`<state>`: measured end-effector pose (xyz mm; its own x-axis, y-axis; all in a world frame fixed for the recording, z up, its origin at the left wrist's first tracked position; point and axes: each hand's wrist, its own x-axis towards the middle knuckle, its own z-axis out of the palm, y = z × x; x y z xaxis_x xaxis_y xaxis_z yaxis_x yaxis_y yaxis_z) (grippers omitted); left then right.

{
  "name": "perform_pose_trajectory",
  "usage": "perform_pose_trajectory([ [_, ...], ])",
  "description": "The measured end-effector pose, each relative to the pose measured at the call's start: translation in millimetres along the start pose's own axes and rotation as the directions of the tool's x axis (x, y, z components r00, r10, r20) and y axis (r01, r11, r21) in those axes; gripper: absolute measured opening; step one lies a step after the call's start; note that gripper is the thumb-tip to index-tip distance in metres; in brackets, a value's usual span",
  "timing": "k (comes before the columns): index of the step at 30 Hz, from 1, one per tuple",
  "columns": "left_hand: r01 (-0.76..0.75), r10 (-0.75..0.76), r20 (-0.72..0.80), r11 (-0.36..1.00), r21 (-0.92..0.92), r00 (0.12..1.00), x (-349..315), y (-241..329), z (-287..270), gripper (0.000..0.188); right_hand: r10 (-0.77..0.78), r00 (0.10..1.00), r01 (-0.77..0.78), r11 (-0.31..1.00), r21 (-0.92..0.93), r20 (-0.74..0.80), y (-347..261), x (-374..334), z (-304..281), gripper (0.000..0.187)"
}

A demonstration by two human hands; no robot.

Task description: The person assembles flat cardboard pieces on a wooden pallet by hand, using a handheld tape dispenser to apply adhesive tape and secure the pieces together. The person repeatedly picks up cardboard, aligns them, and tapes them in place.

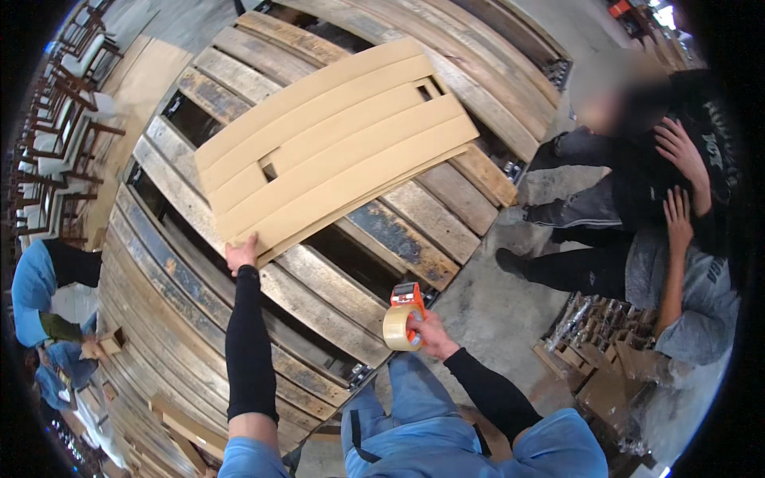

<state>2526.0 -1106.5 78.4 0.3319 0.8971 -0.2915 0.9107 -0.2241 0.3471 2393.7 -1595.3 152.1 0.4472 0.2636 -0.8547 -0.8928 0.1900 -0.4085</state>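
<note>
Left hand (241, 253): at the near-left corner of a flat cardboard stack (335, 151), fingers partly curled and in contact with the edge. Cannot tell whether the corner is pinched; the underside of the grip is hidden. Left arm stretched out, black sleeve (249, 342) over the forearm.

Right hand (432, 334): closed around an orange tape dispenser (407, 295) loaded with 1 wide roll of yellowish tape (398, 329). Dispenser is held near the front edge of the slatted wooden platform (339, 307), to the right of the cardboard's near-left corner and well apart from the cardboard.

Cardboard: lies flat and slantwise on the platform, ahead of both hands. Top sheet shows long parallel creases and 2 rectangular cut-outs — 1 toward the left end, 1 near the far right end. Layered edges visible along the near side, so at least 2 layers. Dark gaps show between the platform slats.

Surroundings: 2 people to the right, 1 in a black top (693, 103), 1 in a grey shirt (705, 307) beside a pile of brown pieces (613, 334) on the concrete floor (470, 299). Far left — chairs (88, 56) in a row, with people in blue clothing (33, 287) below them in view.
</note>
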Motion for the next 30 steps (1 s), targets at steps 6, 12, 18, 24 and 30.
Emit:
perform_pose_trajectory([
  [6, -0.443, 0.482, -0.232, 0.874, 0.200, 0.845, -2, 35, 35, 0.063, -0.041, 0.999, 0.042, 0.999, -0.022, 0.035, -29, 24, 9, 0.031],
  [12, -0.918, 0.777, 0.506, 0.237, 0.318, 0.376, -81, 155, 30, 0.108, -0.051, 0.998, 0.051, 0.999, 0.003, -0.029, -49, 36, -11, 0.030],
  [18, -0.873, 0.601, 0.643, 0.228, 0.431, 0.474, -43, 185, 30, 0.131, -0.066, 0.997, 0.067, 0.997, 0.023, -0.034, -43, 46, -45, 0.029],
  [24, -0.905, 0.593, 0.700, 0.128, 0.405, 0.398, -51, 182, 7, 0.115, -0.026, 0.994, 0.031, 0.998, 0.046, -0.106, -49, 42, -60, 0.031],
  [30, -0.977, 0.723, 0.685, -0.071, 0.202, 0.089, -49, 175, -56, 0.055, -0.070, 0.993, 0.073, 0.997, 0.032, -0.097, -59, 41, -65, 0.032],
])
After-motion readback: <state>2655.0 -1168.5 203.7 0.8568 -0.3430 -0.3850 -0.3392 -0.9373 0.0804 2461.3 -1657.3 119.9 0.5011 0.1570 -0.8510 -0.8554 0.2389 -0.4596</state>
